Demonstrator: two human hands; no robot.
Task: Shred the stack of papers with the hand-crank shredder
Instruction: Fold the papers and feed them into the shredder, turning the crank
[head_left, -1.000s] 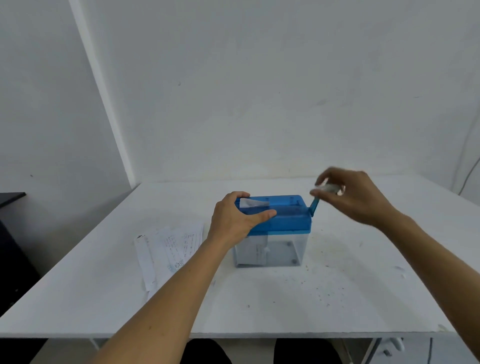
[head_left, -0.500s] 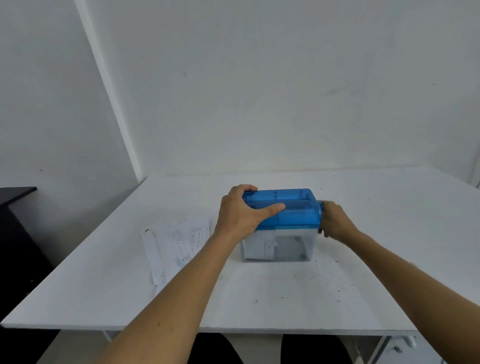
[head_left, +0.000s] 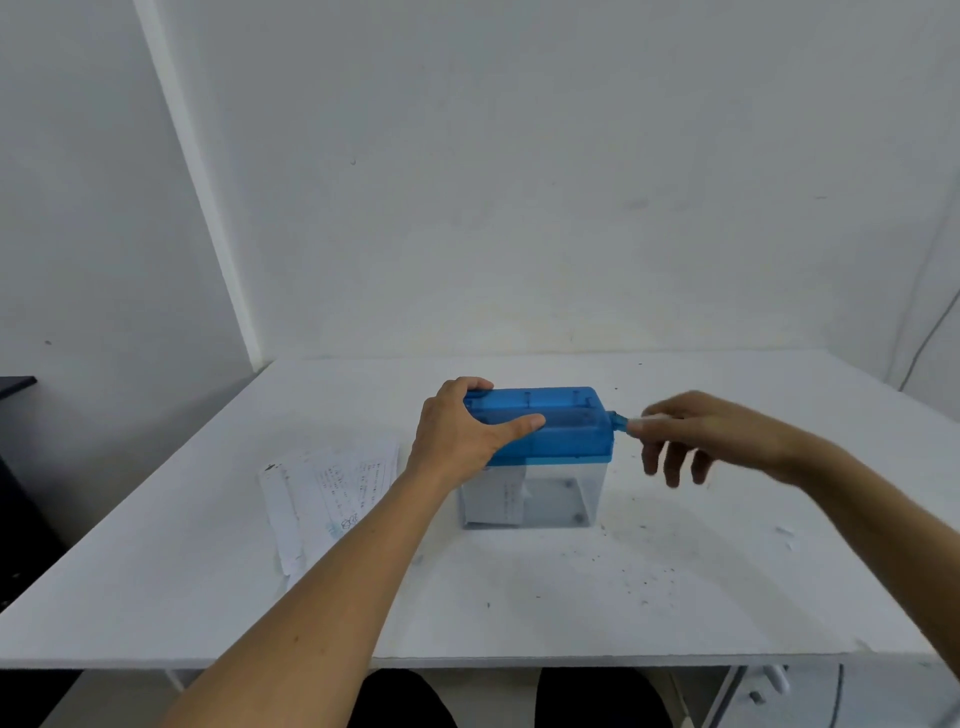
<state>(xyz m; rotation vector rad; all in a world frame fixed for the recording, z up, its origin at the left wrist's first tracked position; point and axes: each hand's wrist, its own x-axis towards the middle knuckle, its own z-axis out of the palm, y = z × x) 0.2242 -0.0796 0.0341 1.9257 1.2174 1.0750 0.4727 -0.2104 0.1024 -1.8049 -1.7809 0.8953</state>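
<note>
right hand (head_left: 711, 441): blurred | crank (head_left: 619, 420): knob hidden | shredder (head_left: 556, 434): end under left hand (head_left: 457, 431)

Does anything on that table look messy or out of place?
Yes, slightly: dark specks are scattered over the white table in front and to the right of the blue shredder, like crumbs or dust. The papers left of it lie fanned and crooked rather than squared up.
</note>
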